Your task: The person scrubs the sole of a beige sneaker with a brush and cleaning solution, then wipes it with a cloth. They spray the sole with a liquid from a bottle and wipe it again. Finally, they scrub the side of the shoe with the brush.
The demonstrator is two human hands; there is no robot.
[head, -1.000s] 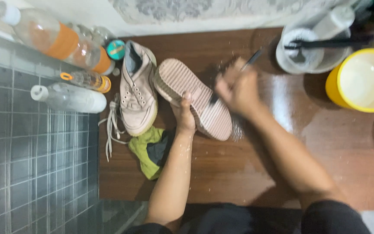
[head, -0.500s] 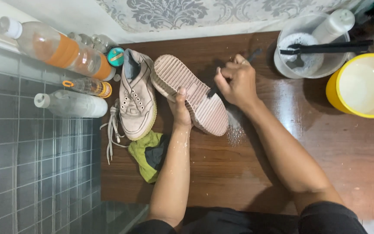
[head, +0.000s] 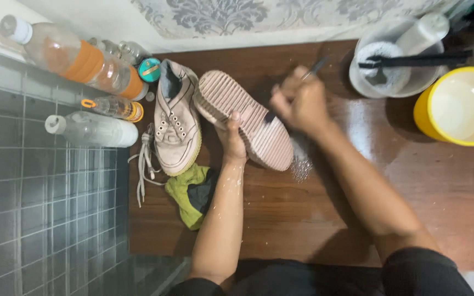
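My left hand (head: 232, 142) grips a pale sneaker (head: 245, 118) turned sole up, its ribbed sole facing me over the brown wooden board (head: 314, 214). My right hand (head: 300, 101) is closed on a thin dark-handled brush (head: 315, 68), whose head meets the sole near its middle. Foam or wet specks (head: 302, 164) lie on the board under the shoe's lower end. The second sneaker (head: 175, 118) rests upright to the left, with loose white laces (head: 144, 159) beside it.
Several plastic bottles (head: 78, 63) lie on the grey tiled floor at left. A green and black cloth (head: 193, 192) sits below the shoes. A white bowl (head: 393, 63) with a black tool and a yellow tub (head: 462, 107) stand at upper right.
My right hand with the brush has shifted up and right along the sole. The left hand keeps its hold on the shoe.
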